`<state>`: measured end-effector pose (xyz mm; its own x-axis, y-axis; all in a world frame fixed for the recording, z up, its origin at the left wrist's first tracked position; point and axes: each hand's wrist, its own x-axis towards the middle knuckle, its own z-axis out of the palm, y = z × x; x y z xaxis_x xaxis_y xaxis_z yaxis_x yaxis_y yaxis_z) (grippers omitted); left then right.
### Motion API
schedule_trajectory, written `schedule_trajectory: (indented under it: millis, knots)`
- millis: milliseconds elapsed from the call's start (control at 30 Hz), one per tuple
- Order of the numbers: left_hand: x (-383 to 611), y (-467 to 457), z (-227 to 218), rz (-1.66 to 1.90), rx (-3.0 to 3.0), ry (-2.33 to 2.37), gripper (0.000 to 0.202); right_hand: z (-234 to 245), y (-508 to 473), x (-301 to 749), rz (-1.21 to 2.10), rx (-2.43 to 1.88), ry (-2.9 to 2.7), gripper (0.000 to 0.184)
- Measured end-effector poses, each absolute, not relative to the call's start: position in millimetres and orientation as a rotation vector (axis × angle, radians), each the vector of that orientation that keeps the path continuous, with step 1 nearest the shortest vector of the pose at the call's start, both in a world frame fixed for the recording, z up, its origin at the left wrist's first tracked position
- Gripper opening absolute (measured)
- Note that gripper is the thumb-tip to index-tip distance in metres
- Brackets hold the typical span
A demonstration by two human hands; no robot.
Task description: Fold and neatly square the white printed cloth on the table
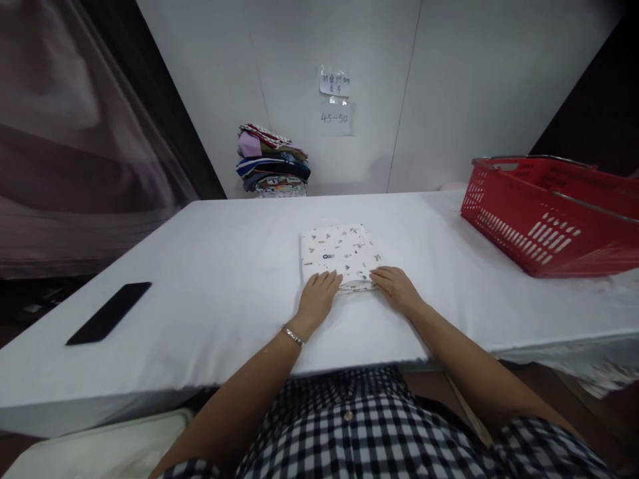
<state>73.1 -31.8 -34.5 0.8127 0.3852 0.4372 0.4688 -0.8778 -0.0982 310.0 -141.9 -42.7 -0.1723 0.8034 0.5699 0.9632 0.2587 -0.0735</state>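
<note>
A folded white cloth (339, 251) with small dark prints lies flat in the middle of the white table (210, 279). My left hand (317, 297) rests palm down on the cloth's near left corner, fingers spread. On the near right corner my right hand (396, 287) lies flat as well, fingertips touching the cloth's edge. Neither hand grips anything. A bracelet circles my left wrist.
A red plastic basket (549, 213) stands at the table's right. A black phone (110, 313) lies near the left edge. A stack of folded clothes (272, 161) sits against the back wall, with paper notes (335, 100) taped above.
</note>
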Motion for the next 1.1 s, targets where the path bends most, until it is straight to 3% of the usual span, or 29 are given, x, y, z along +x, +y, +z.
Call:
schedule_trajectory:
  millis: [200, 400, 800, 1100]
  knots:
    - [71.5, -33.2, -30.9, -0.560, -2.813, -0.645, 0.036, -43.7, -141.3, 309.5, -0.426, -1.585, -2.005, 0.028]
    - [73.3, -42.9, -17.9, -0.585, -2.802, -0.694, 0.053, -39.8, -142.1, 306.5, -0.379, -1.609, -2.004, 0.028]
    - [91.2, -42.0, -36.1, -0.453, -2.841, -0.675, 0.040, -28.3, -146.3, 290.7, -0.416, -1.660, -2.052, 0.039]
    - [72.7, -39.5, -37.4, -0.449, -2.877, -0.604, 0.043, -40.2, -141.8, 286.6, -0.190, -1.589, -2.248, 0.046]
